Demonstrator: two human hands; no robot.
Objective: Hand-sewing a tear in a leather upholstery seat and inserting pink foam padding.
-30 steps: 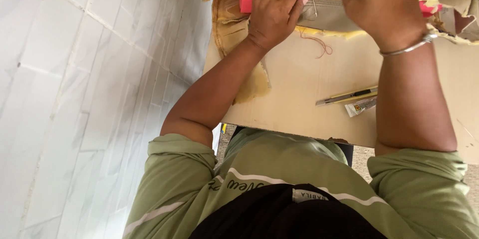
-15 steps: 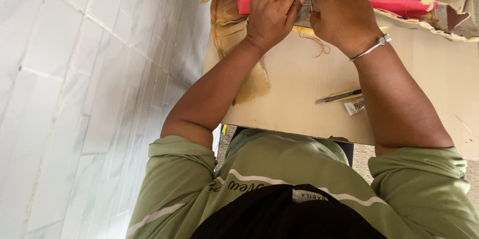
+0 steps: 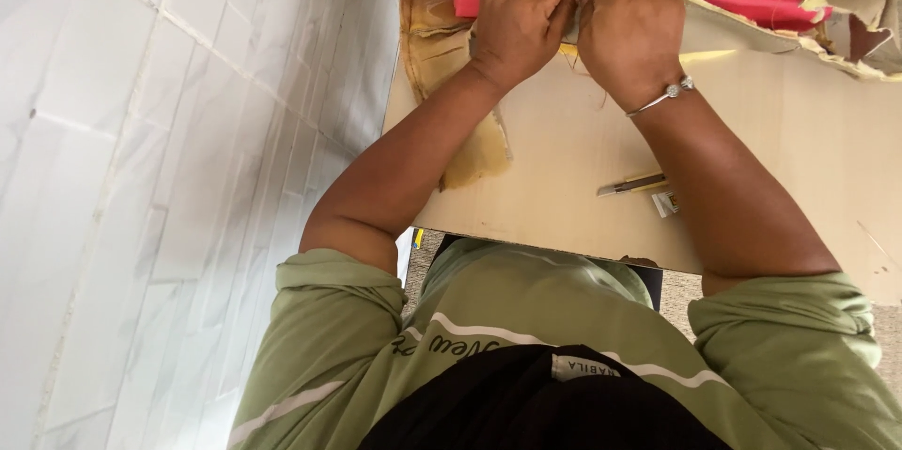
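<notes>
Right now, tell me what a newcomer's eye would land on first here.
First, the two hands pressed together at the top: the left hand and the right hand, with a silver bracelet on its wrist, gripping layered material with a bright pink strip and yellow edging. Below them, a utility knife lies on the tan board. White tiles fill the left.

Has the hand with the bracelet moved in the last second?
Yes. The right hand has come down toward the utility knife and closed against the left hand.
</notes>
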